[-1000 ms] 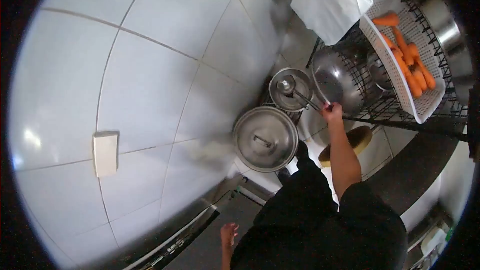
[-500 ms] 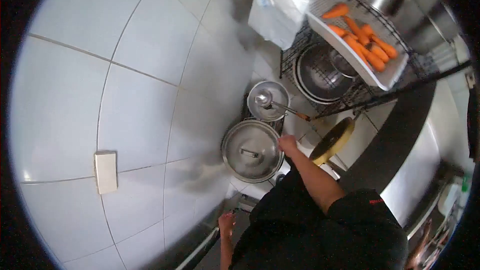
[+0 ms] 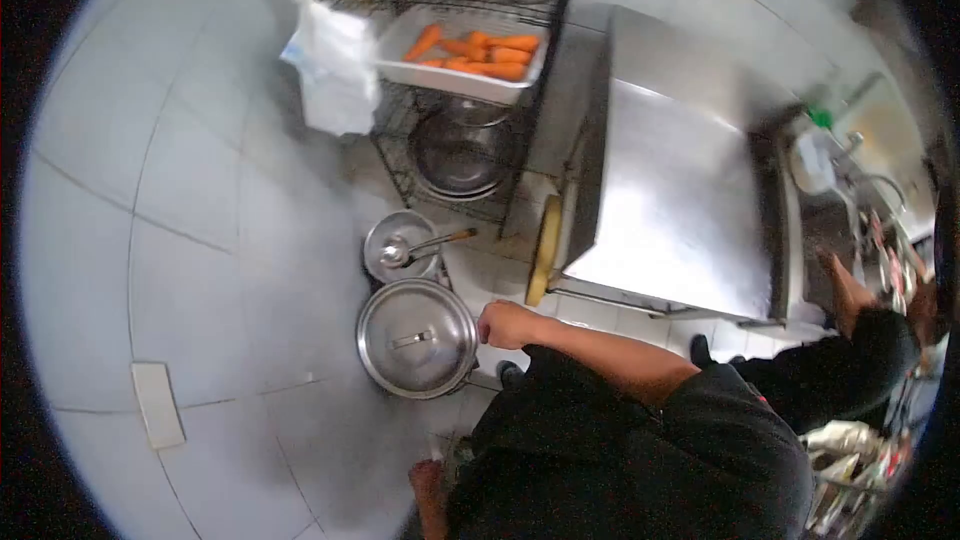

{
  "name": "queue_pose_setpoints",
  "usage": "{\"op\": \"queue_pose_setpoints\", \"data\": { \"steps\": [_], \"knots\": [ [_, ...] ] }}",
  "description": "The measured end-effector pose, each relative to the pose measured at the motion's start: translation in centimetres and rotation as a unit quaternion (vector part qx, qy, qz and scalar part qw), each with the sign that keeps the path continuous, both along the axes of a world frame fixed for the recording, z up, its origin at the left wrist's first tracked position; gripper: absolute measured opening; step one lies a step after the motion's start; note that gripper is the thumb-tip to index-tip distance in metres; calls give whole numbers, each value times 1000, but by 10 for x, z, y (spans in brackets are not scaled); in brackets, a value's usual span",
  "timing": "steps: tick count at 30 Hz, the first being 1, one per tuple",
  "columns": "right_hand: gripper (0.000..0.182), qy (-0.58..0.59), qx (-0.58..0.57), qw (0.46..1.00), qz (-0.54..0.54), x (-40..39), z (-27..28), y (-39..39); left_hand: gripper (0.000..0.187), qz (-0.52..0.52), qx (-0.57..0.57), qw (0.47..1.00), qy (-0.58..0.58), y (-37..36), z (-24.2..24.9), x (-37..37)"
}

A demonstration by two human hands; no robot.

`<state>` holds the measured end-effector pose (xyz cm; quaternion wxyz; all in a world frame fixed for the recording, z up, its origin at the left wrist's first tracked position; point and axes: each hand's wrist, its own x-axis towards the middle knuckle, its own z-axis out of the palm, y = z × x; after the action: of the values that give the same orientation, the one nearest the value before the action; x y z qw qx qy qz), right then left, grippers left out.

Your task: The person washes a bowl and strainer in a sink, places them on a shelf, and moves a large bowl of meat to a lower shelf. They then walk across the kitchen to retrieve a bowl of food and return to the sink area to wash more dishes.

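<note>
My right hand [image 3: 505, 325] is closed in a fist at the right rim of a large steel pot, whose round lid [image 3: 430, 365] has a bar handle in its middle. Whatever the fist may hold is hidden. Just behind that pot stands a smaller metal pot [image 3: 380, 230], and a ladle [image 3: 430, 242] with a wooden handle rests in it. Low at the bottom, close to my dark clothing, is my left hand [image 3: 427, 480], its fingers blurred.
A wire rack [image 3: 400, 155] at the back holds a white tray [image 3: 450, 85] of carrots, pans and pots; a white plastic bag [image 3: 335, 70] hangs beside it. To the right are a steel counter [image 3: 680, 200] and another person's arm [image 3: 850, 295]. Tiled wall lies left.
The view has swung to the right, bringing the steel counter and another person into sight. My right hand remains beside the lidded pot's rim; my left hand stays low.
</note>
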<state>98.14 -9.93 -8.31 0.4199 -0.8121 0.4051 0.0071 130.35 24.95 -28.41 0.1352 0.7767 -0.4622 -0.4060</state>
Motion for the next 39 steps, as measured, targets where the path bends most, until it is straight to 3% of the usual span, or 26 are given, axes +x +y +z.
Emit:
{"op": "queue_pose_setpoints", "data": {
  "steps": [3,7,13,17,25,27,33,36,39],
  "knots": [
    [23,-12,61,997,-43,-40,34,21,6,47,54,995,74,1,-7,4],
    [23,-23,-26,992,-125,-85,53,40,7,113,112,977,142,-12,-23,3],
    [18,21,-22,968,-251,-141,81,59,13,213,172,935,224,-51,-65,0],
    [18,30,-34,956,-290,-191,82,71,14,183,182,939,226,-88,-82,-10],
    [18,-9,-14,937,-348,-297,80,101,11,-13,112,988,107,-111,-4,-98],
    [18,-1,-26,931,-363,-322,76,104,16,274,184,908,260,-106,2,-122],
    [19,24,-46,913,-404,-383,75,122,28,197,237,945,109,-93,-9,-165],
    [19,34,-66,898,-433,-405,83,131,28,132,190,963,138,-113,61,-213],
    [21,36,-62,889,-453,-420,88,140,24,186,190,956,123,-120,23,-213]
  ]
}}
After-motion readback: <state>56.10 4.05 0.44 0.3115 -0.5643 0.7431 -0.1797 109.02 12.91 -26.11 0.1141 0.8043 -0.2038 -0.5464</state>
